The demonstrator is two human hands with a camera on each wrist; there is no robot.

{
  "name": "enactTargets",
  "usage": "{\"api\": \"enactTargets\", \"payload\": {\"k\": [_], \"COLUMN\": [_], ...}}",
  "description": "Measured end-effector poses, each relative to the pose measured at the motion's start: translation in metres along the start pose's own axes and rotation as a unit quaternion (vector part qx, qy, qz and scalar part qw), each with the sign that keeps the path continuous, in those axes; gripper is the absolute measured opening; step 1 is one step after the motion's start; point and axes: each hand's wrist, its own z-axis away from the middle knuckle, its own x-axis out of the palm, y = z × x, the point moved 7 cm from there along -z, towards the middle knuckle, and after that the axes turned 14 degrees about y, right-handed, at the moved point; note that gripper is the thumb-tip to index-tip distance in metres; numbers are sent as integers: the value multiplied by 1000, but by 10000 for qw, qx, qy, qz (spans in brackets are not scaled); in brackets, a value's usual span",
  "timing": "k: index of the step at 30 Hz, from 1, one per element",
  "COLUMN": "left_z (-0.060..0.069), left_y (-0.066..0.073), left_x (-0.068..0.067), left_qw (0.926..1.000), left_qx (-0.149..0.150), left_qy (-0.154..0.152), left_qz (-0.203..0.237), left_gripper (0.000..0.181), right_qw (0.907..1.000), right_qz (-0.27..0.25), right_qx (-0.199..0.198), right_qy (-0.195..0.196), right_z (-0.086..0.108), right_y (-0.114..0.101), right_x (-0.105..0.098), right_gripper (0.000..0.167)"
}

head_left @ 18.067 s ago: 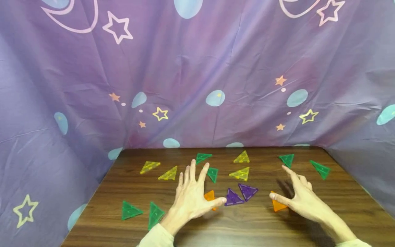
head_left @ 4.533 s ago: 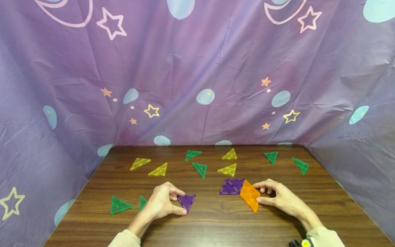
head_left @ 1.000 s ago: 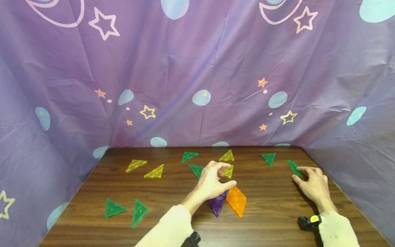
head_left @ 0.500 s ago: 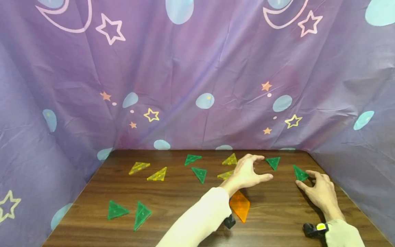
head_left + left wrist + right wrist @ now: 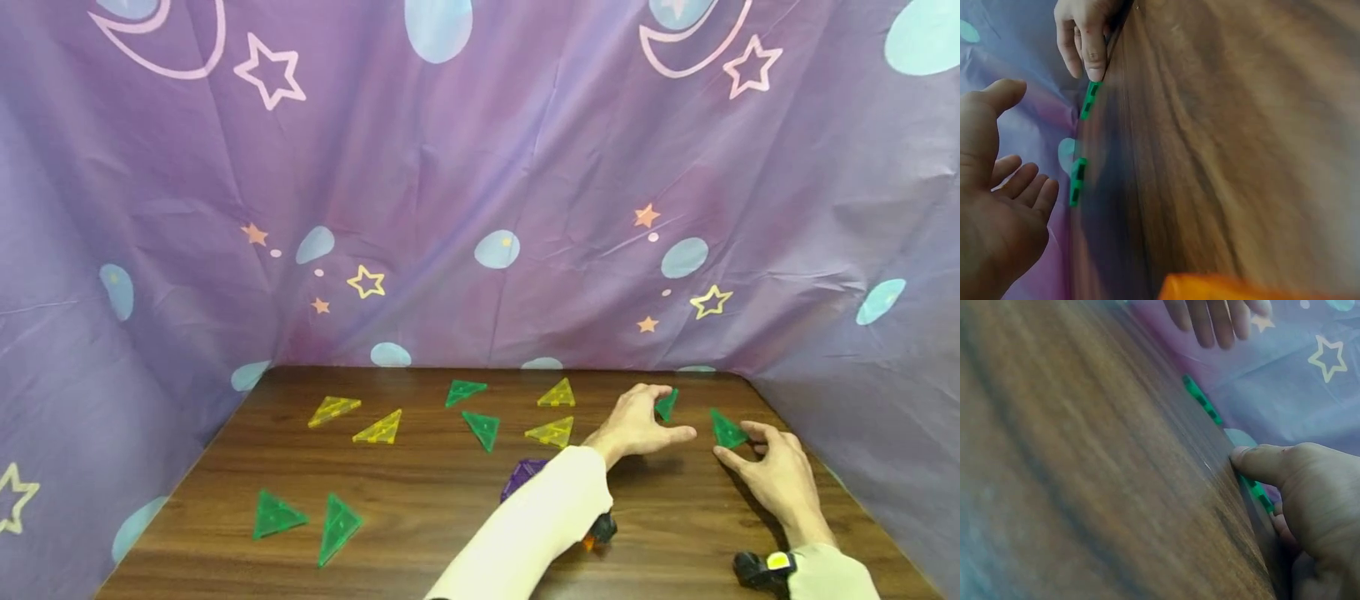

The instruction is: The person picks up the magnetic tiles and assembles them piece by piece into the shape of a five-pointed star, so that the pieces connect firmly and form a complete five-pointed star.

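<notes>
Near the table's right back corner, my right hand (image 5: 780,475) pinches a green triangular magnetic tile (image 5: 726,429) between thumb and fingers; the tile lies on the table (image 5: 420,550). My left hand (image 5: 636,423) hovers with thumb and fingers spread beside a second green triangular tile (image 5: 667,406), partly hidden behind its fingers. In the left wrist view this second tile (image 5: 1078,181) lies apart from the left palm (image 5: 1004,231). Under my left forearm show part of the purple tiles (image 5: 521,477) and a sliver of the orange tiles (image 5: 588,543); the rest is covered.
Two yellow triangles (image 5: 377,428) lie at the back left and two more yellow triangles (image 5: 557,393) at the back middle. Green triangles (image 5: 482,427) lie between them, and two green triangles (image 5: 340,527) at the front left. A purple cloth (image 5: 450,208) hangs around the table.
My left hand has moved right, from over the purple and orange tiles to the back-right green tile. My right hand stays at its green tile, which has turned a little since before it was gripped.
</notes>
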Motion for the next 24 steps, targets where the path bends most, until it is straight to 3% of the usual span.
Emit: {"api": "enactTargets", "payload": {"k": [3, 9, 17, 20, 24], "left_z": [-6, -20, -22, -23, -24], "left_y": [-3, -7, -20, -21, -19], "left_x": [12, 21, 24, 28, 37], "left_qw": [9999, 9996, 9976, 9959, 9858], "left_qx": [-132, -230, -101, 168, 877], "left_qy": [-26, -81, -674, -834, -864], "left_qz": [-30, -107, -125, -300, -1144], "left_gripper": [73, 73, 73, 70, 57], "right_qw": [10000, 9998, 9999, 9999, 9999], "right_qz": [-3, -3, 3, 42, 138], "right_qx": [17, 7, 22, 25, -15], "right_qy": [1, 217, 157, 92, -2], "right_z": [0, 1, 0, -2, -2], "right_y": [0, -2, -4, -3, -1], "right_x": [0, 0, 2, 2, 2], "right_gripper": [82, 76, 81, 84, 89]}}
